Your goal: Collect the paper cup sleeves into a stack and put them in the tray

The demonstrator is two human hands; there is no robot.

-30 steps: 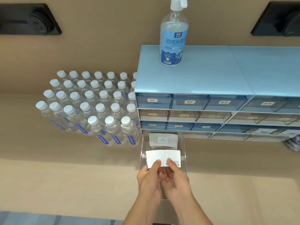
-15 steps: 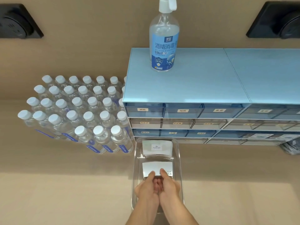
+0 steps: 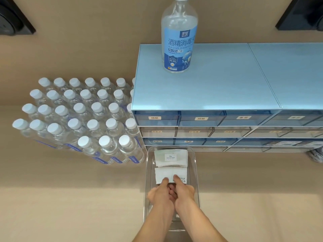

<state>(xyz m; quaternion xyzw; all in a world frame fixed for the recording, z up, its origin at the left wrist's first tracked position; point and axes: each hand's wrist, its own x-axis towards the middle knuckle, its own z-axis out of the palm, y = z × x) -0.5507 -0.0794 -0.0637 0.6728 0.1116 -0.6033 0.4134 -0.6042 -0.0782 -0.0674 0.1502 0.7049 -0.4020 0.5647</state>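
A clear plastic tray (image 3: 196, 173) lies on the beige counter in front of the drawer unit. At its far end rests a stack of white paper cup sleeves (image 3: 171, 158) with a small label on top. Just nearer lies a second white sleeve stack (image 3: 170, 174), low inside the tray. My left hand (image 3: 160, 193) and my right hand (image 3: 183, 191) are side by side inside the tray, thumbs pressed on the near edge of that second stack and fingers under it. Whether the stack rests on the tray floor is hidden.
A block of several capped water bottles (image 3: 92, 123) stands left of the tray. A blue drawer unit (image 3: 218, 95) rises right behind it, with a disinfectant spray bottle (image 3: 178, 39) on top. Black wall fixtures sit in both upper corners.
Both hands have lowered the sleeve stack from above the tray down into it, close behind the labelled stack. The camera has moved closer and tilted.
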